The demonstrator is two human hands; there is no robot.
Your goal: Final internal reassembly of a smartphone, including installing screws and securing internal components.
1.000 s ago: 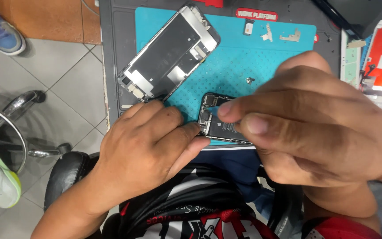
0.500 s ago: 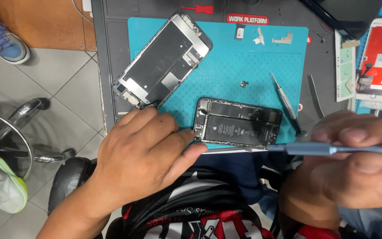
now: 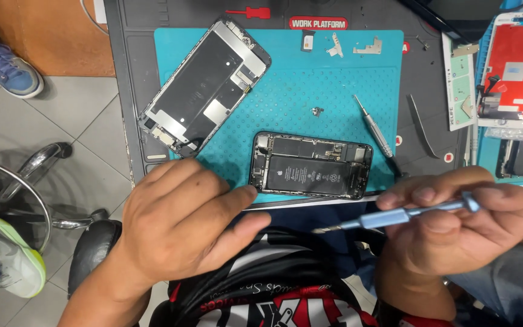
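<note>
You are working on an opened phone, and this looks like the moment between picking up the driver and seating it on a screw. Starting at the left, the detached screen assembly (image 3: 204, 88) is lying face down and tilted on the teal mat (image 3: 286, 91), well apart from your fingers. Your left hand (image 3: 180, 227) is resting at the mat's near edge, fingers loosely together and holding nothing, one fingertip just touching the left end of the opened phone body (image 3: 311, 166). That body is lying flat at the front of the mat, its battery and board exposed. A tiny loose part (image 3: 317, 111) is sitting just above it, near enough to be knocked. Further right, a second screwdriver (image 3: 375, 132) and a pair of tweezers (image 3: 420, 126) are lying beside the mat. Your right hand (image 3: 461, 227) is pinching a blue precision screwdriver (image 3: 404, 215) between thumb and fingers, tip pointing left, hovering below the phone and not touching it. Next, I judge, you are needing to steady the body and bring the tip down squarely.
</note>
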